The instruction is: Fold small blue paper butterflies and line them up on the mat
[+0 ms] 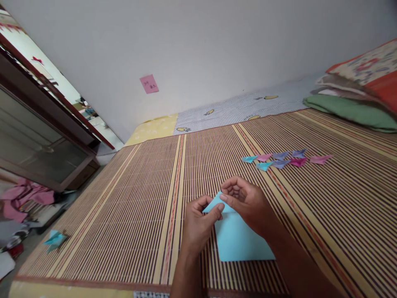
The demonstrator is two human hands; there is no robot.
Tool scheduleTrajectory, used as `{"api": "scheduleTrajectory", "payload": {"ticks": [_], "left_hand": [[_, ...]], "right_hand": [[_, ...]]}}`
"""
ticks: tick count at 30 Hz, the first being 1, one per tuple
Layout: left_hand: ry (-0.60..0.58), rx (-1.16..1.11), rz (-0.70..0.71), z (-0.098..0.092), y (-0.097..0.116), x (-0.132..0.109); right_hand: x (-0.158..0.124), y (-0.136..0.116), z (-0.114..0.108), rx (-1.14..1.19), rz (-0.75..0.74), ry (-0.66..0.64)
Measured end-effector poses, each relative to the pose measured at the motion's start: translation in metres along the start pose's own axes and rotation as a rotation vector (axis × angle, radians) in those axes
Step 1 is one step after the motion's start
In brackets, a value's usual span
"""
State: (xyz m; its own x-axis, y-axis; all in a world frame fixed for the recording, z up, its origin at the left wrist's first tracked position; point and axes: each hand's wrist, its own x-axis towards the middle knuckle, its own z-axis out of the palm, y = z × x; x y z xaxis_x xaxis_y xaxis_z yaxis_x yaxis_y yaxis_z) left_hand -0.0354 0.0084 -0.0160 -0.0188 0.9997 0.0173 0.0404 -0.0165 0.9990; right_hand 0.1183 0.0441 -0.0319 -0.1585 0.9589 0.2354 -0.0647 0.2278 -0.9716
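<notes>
A light blue sheet of paper [238,242] lies on the striped bamboo mat [139,207], with its far corner folded up. My left hand [198,225] pinches that folded corner from the left. From the right, the curled fingers of my right hand [248,203] press on the same fold. Both hands meet over the top of the sheet.
Several small folded paper shapes [287,159] in blue, pink and purple lie in a row further back on the mat. Another blue folded piece [55,240] sits at the mat's left edge. Pillows [359,95] are stacked at the right, a cabinet [43,140] at the left.
</notes>
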Motion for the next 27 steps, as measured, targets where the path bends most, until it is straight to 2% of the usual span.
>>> {"api": "scheduleTrajectory", "payload": {"ticks": [3,6,9,12,14,18,24,27], "left_hand": [[0.012,-0.047,-0.035,0.002,-0.002,0.001],[0.079,-0.081,-0.006,0.002,-0.003,0.002],[0.142,-0.139,0.029,-0.001,-0.005,0.003],[0.172,-0.208,-0.012,-0.003,-0.006,0.003],[0.168,-0.243,-0.032,-0.003,-0.007,0.002],[0.188,-0.223,0.039,-0.004,-0.007,0.001],[0.286,-0.090,0.090,-0.006,-0.007,0.000],[0.284,-0.133,0.101,-0.004,-0.006,0.000]], "right_hand": [[0.001,0.000,0.000,0.036,0.027,-0.006],[0.003,-0.003,-0.003,0.056,0.065,-0.027],[0.003,-0.006,-0.009,0.026,0.086,-0.151],[0.003,-0.009,-0.009,-0.020,0.096,-0.266],[0.002,-0.011,-0.004,-0.045,0.091,-0.260],[0.000,-0.012,0.006,-0.037,0.074,-0.185],[0.001,-0.013,0.008,0.028,0.063,-0.113],[-0.001,-0.015,0.010,0.010,0.038,-0.070]]}}
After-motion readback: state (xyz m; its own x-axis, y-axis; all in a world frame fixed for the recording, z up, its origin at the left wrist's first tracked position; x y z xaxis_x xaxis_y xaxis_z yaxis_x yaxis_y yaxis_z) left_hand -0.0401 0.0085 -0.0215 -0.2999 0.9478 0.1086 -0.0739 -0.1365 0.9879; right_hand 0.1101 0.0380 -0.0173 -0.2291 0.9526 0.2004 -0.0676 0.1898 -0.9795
